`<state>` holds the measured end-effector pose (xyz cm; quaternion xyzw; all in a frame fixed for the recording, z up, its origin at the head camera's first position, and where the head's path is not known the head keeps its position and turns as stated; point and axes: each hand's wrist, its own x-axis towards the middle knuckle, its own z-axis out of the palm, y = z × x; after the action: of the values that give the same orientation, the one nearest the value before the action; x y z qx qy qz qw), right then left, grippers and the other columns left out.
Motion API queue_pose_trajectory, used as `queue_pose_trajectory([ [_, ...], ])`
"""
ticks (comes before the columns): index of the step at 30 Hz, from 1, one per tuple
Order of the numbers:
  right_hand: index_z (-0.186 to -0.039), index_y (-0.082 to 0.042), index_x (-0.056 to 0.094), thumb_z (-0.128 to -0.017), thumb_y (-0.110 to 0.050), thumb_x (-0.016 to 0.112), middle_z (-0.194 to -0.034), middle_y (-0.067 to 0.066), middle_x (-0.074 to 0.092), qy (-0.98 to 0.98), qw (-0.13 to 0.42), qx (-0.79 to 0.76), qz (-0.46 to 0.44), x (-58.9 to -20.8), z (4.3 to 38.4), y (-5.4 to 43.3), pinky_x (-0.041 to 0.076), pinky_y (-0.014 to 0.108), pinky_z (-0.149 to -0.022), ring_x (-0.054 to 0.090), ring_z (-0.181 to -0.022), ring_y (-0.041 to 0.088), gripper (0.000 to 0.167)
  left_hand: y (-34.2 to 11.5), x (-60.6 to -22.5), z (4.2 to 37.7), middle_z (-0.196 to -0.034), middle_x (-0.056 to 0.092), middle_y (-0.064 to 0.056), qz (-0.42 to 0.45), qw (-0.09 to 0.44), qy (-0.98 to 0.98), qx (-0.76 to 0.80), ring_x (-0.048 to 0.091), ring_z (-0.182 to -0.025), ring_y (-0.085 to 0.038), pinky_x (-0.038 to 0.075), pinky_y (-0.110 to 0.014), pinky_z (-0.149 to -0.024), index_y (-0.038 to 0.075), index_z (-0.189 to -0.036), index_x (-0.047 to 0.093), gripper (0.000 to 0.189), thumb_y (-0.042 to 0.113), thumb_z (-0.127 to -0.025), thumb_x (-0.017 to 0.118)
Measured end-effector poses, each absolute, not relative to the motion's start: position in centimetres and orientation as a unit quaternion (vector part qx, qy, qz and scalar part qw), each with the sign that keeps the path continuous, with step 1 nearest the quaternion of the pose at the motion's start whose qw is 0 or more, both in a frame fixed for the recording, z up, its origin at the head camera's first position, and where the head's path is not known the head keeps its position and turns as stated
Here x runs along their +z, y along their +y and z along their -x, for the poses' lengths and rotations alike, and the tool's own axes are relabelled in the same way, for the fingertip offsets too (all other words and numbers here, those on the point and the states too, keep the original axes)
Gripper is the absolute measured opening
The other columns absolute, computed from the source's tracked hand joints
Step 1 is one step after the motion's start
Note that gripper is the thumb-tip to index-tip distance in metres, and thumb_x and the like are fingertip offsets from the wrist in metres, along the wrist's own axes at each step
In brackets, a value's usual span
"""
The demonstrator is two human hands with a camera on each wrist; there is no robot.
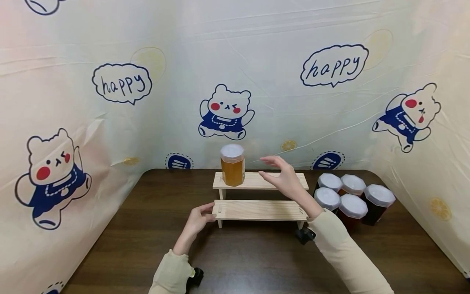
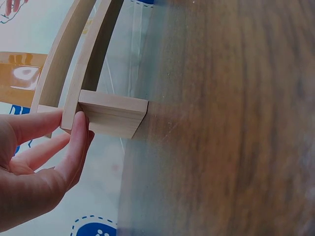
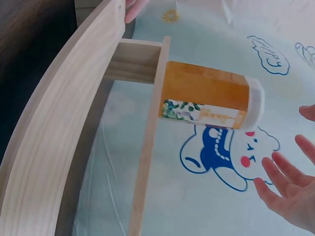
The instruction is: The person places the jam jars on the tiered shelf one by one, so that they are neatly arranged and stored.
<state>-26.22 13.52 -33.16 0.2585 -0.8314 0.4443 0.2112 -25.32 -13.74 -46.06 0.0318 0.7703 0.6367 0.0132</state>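
Observation:
A two-step wooden display rack stands on the table, its rear step higher than its front one. On the left part of the rear step a honey jar with amber contents and a white lid stands upright. My left hand pinches the left end of the front step between thumb and fingers, as the left wrist view shows. To the right of the jar and above the rear step is my right hand, fingers spread and apart from the jar. The right wrist view shows the jar's printed label.
Several dark jars with white lids stand grouped at the right, close to the rack's right end and my right forearm. A cloth printed with bears hangs behind and beside the brown table.

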Motion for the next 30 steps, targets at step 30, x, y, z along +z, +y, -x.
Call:
queue_pose_trajectory([
  [30, -0.11, -0.003, 0.058, -0.079, -0.014, 0.066, -0.106, 0.013, 0.056, -0.886, 0.258, 0.343, -0.175, -35.0, 20.8, 23.6, 0.042, 0.033, -0.08, 0.05, -0.098, 0.024, 0.034, -13.7, -46.2, 25.5, -0.098, 0.058, -0.025, -0.024, 0.006, 0.772, 0.635, 0.06, -0.068, -0.017, 0.055, -0.034, -0.066, -0.013, -0.115, 0.052, 0.04, -0.012, -0.075, 0.057],
])
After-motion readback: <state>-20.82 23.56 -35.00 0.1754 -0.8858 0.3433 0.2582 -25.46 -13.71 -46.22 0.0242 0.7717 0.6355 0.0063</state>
